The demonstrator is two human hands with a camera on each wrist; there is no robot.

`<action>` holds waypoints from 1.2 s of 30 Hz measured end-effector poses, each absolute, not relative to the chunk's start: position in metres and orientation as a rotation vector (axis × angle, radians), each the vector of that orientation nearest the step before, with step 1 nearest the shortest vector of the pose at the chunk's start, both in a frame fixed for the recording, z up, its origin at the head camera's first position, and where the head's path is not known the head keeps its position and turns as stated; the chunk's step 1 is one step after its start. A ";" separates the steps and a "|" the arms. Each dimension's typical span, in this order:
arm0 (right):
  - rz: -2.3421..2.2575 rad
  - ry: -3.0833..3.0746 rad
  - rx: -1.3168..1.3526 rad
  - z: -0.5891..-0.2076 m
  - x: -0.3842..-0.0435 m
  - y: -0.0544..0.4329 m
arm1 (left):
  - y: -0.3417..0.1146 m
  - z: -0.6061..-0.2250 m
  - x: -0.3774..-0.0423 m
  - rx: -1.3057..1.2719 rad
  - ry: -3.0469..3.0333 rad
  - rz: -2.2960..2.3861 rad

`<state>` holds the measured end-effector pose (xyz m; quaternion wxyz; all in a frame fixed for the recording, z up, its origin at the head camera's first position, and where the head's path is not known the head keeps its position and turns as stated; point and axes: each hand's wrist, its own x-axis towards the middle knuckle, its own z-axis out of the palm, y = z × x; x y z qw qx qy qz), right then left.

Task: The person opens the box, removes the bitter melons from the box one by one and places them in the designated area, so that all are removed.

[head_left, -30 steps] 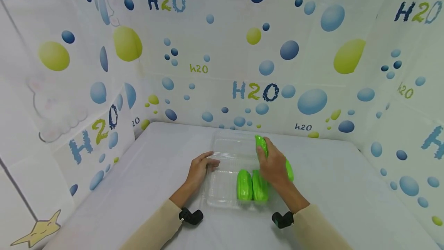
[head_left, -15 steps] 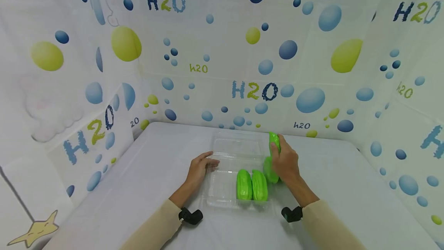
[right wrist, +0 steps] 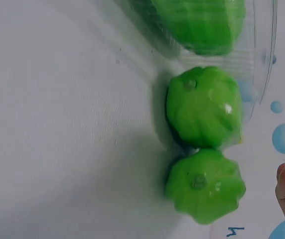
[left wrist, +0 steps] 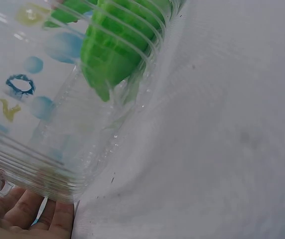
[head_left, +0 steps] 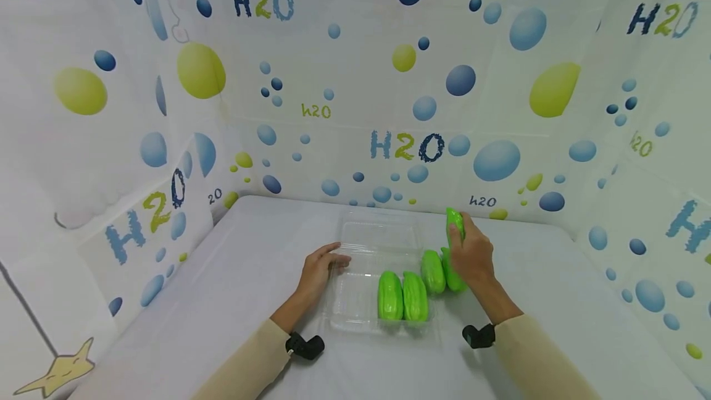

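A clear plastic clamshell box (head_left: 355, 310) lies open with its lid toward the far side. Two ridged green bitter melons (head_left: 402, 296) are side by side in its right part. My left hand (head_left: 320, 273) holds the box's left side; in the left wrist view its fingers (left wrist: 25, 206) are against the ribbed wall. Raised above the table, my right hand (head_left: 472, 252) grips another bitter melon (head_left: 453, 220), thumb along its side. In the right wrist view only the thumb and a sliver of this melon show. Under that hand, two bitter melons (right wrist: 205, 107) rest beside the box.
A white cloth covers the table (head_left: 266, 227). Behind it and at both sides hang white sheets (head_left: 355, 79) printed with bubbles and H2O lettering. The transparent lid (head_left: 380, 233) spreads between the box and the table's far edge.
My right hand has moved right with its bitter melon, from over the box to past its right side, uncovering the two melons there. The left hand has stayed in place.
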<state>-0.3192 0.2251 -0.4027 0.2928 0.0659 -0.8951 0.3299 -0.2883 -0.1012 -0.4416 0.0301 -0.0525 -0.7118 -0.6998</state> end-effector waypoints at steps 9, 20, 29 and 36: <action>0.821 -2.467 0.105 -0.407 -0.338 0.253 | -0.091 -0.425 -0.282 -0.120 -2.180 -2.157; 0.817 -2.576 0.017 -0.420 -0.334 0.273 | -0.091 -0.429 -0.279 -0.126 -2.171 -2.174; 0.814 -2.637 0.006 -0.429 -0.331 0.277 | -0.093 -0.453 -0.295 -0.115 -2.165 -2.147; 0.846 -2.664 -0.046 -0.434 -0.332 0.278 | -0.093 -0.463 -0.300 -0.094 -2.188 -2.099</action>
